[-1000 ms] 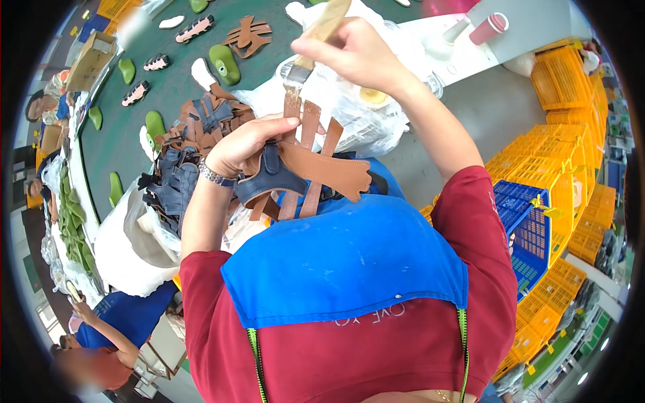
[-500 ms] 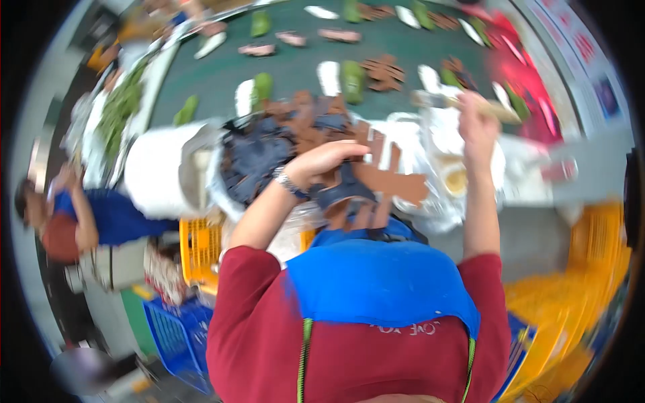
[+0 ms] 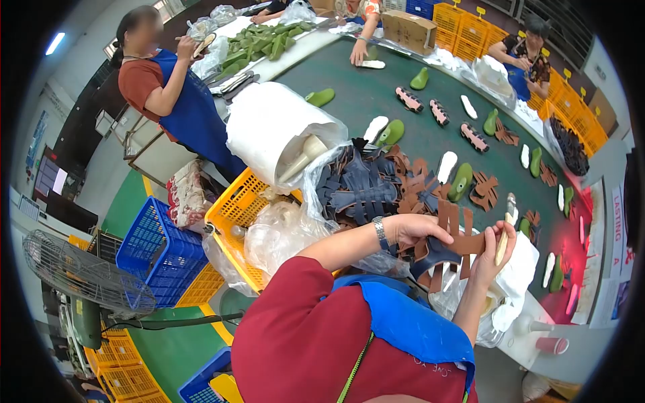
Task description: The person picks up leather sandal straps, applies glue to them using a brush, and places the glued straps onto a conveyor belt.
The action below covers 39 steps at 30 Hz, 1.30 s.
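My left hand (image 3: 418, 230) grips a strappy shoe upper of brown leather strips (image 3: 456, 218) and a dark blue band (image 3: 433, 258). A wooden-handled brush (image 3: 502, 243) stands bristles up in my right hand (image 3: 492, 254), whose fingertips also touch the brown strap at its right end. Just beyond my hands lies a heap of dark blue uppers (image 3: 359, 185) and brown uppers (image 3: 416, 178). Green shoe lasts (image 3: 461, 182) and white insoles (image 3: 446, 166) rest on the green table (image 3: 349, 101). Beside my right forearm is a plastic-wrapped container, partly hidden.
White roll-like container (image 3: 269, 127) stands left of the heap. Below it is a yellow crate (image 3: 232, 201) with plastic bags, then a blue crate (image 3: 161, 252) and a fan (image 3: 87, 275). A person in a blue apron (image 3: 195, 114) stands at left; others work across the table.
The view has swung left. My right hand has come down with the brush from above the straps to the strap's right end. My left hand still holds the upper.
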Tool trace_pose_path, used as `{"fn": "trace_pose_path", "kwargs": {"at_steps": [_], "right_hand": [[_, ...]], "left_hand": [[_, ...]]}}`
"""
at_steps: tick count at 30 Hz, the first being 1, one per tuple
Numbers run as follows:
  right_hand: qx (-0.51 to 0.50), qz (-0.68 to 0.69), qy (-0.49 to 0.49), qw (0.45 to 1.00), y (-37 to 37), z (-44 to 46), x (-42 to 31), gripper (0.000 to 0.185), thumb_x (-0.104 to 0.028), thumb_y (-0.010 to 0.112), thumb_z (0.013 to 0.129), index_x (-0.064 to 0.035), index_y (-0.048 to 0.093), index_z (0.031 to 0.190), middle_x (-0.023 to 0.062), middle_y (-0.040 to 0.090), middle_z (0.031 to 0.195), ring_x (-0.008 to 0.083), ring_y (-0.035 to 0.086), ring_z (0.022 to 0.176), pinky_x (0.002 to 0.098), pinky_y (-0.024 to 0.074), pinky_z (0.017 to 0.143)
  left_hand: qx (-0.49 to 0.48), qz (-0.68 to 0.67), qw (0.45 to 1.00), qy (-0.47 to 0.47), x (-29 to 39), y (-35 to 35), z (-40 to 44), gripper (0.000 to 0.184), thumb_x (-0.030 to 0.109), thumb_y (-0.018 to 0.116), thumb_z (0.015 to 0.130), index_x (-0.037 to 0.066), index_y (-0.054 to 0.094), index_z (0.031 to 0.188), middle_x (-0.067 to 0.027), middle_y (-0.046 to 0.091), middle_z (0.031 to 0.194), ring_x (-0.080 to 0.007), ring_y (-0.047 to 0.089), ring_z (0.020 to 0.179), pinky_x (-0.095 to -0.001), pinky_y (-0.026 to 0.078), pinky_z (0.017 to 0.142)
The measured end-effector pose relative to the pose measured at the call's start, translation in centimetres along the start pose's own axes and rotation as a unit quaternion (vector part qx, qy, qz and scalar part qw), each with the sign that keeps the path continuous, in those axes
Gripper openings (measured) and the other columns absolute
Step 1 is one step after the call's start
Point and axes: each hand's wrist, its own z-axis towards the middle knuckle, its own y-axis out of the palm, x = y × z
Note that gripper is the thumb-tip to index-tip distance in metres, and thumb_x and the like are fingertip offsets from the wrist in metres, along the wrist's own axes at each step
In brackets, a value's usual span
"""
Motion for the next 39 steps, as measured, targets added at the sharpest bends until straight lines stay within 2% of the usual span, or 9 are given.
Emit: {"fn": "trace_pose_path", "kwargs": {"at_steps": [7, 9, 14, 15, 19, 23, 27, 32, 39], "right_hand": [[0.015, -0.045, -0.083, 0.995, 2.1, -0.5, -0.9, 0.027, 0.005, 0.054, 0.076, -0.0042, 0.045, 0.101, 0.0047, 0.045, 0.097, 0.0106, 0.043, 0.082, 0.0226, 0.0379, 0.073], [0.016, -0.043, -0.088, 0.995, 2.3, -0.3, -0.2, 0.025, 0.003, 0.054, 0.077, -0.0025, 0.047, 0.100, 0.0053, 0.048, 0.095, 0.0109, 0.045, 0.082, 0.0229, 0.0393, 0.073], [0.052, -0.087, -0.060, 0.993, 0.7, 0.5, -0.1, 0.028, -0.012, 0.056, 0.082, -0.0001, 0.052, 0.107, 0.0074, 0.058, 0.097, 0.0123, 0.054, 0.089, 0.0217, 0.0426, 0.075], [0.070, -0.064, -0.008, 0.995, -0.1, 0.8, -0.9, 0.030, -0.014, 0.056, 0.083, 0.0015, 0.051, 0.108, 0.0067, 0.059, 0.092, 0.0090, 0.054, 0.081, 0.0207, 0.0437, 0.069], [0.057, -0.013, 0.021, 0.998, -5.4, 1.3, -3.4, 0.025, -0.018, 0.048, 0.087, 0.0018, 0.057, 0.100, -0.0004, 0.053, 0.066, 0.0024, 0.041, 0.055, 0.0161, 0.0343, 0.049], [0.015, -0.118, 0.031, 0.992, -7.5, 0.5, -6.4, 0.025, -0.024, 0.051, 0.085, -0.0027, 0.063, 0.082, -0.0048, 0.047, 0.057, 0.0015, 0.038, 0.052, 0.0165, 0.0290, 0.046], [-0.003, -0.248, 0.003, 0.969, -8.1, 0.3, -6.7, 0.027, -0.027, 0.054, 0.083, -0.0023, 0.063, 0.075, -0.0038, 0.049, 0.057, 0.0018, 0.040, 0.051, 0.0189, 0.0302, 0.045], [0.019, -0.205, 0.047, 0.978, -10.3, -0.3, -7.1, 0.026, -0.026, 0.055, 0.082, -0.0027, 0.063, 0.073, -0.0049, 0.045, 0.053, 0.0016, 0.038, 0.049, 0.0186, 0.0292, 0.044], [0.046, -0.187, 0.065, 0.979, -10.7, -2.4, -7.5, 0.025, -0.023, 0.053, 0.083, -0.0013, 0.062, 0.075, -0.0050, 0.042, 0.052, 0.0018, 0.035, 0.049, 0.0187, 0.0272, 0.045]], "left_hand": [[-0.068, 0.101, 0.993, 0.005, 1.1, 0.8, -0.2, 0.029, 0.016, 0.062, 0.076, 0.002, 0.054, 0.100, -0.0023, 0.058, 0.091, -0.0091, 0.054, 0.081, -0.0231, 0.044, 0.072], [-0.013, 0.089, 0.995, 0.039, 0.5, 0.7, 0.4, 0.033, 0.019, 0.064, 0.074, 0.004, 0.053, 0.102, -0.0015, 0.057, 0.089, -0.0097, 0.053, 0.081, -0.0252, 0.044, 0.071], [0.184, 0.222, 0.949, -0.125, 2.3, 1.4, -0.4, 0.030, 0.017, 0.062, 0.074, 0.006, 0.054, 0.100, -0.0003, 0.058, 0.086, -0.0087, 0.053, 0.072, -0.0218, 0.044, 0.063], [0.072, 0.219, 0.973, 0.013, 1.6, 0.6, 0.1, 0.028, 0.013, 0.061, 0.074, 0.004, 0.054, 0.099, 0.0000, 0.058, 0.087, -0.0086, 0.054, 0.074, -0.0221, 0.044, 0.064], [0.085, 0.187, 0.979, -0.001, 0.9, 0.0, 1.4, 0.041, 0.008, 0.054, 0.076, 0.000, 0.047, 0.116, -0.0066, 0.056, 0.102, -0.0124, 0.054, 0.087, -0.0235, 0.043, 0.073], [0.028, 0.140, 0.988, -0.051, 0.8, 2.2, 2.6, 0.047, 0.004, 0.051, 0.075, -0.003, 0.042, 0.121, -0.0092, 0.050, 0.115, -0.0144, 0.048, 0.100, -0.0246, 0.038, 0.085], [0.002, 0.163, 0.986, -0.033, 0.5, 2.5, 3.9, 0.050, 0.004, 0.056, 0.071, -0.006, 0.042, 0.119, -0.0111, 0.047, 0.119, -0.0159, 0.049, 0.102, -0.0260, 0.039, 0.086], [-0.007, 0.071, 0.997, -0.027, -0.6, 3.2, 4.8, 0.055, 0.002, 0.057, 0.069, -0.009, 0.039, 0.119, -0.0161, 0.045, 0.121, -0.0192, 0.048, 0.105, -0.0272, 0.038, 0.088], [-0.039, -0.083, 0.996, -0.017, -1.9, 2.6, 6.2, 0.061, -0.002, 0.054, 0.070, -0.007, 0.029, 0.125, -0.0161, 0.050, 0.110, -0.0177, 0.058, 0.087, -0.0266, 0.049, 0.073]]}}
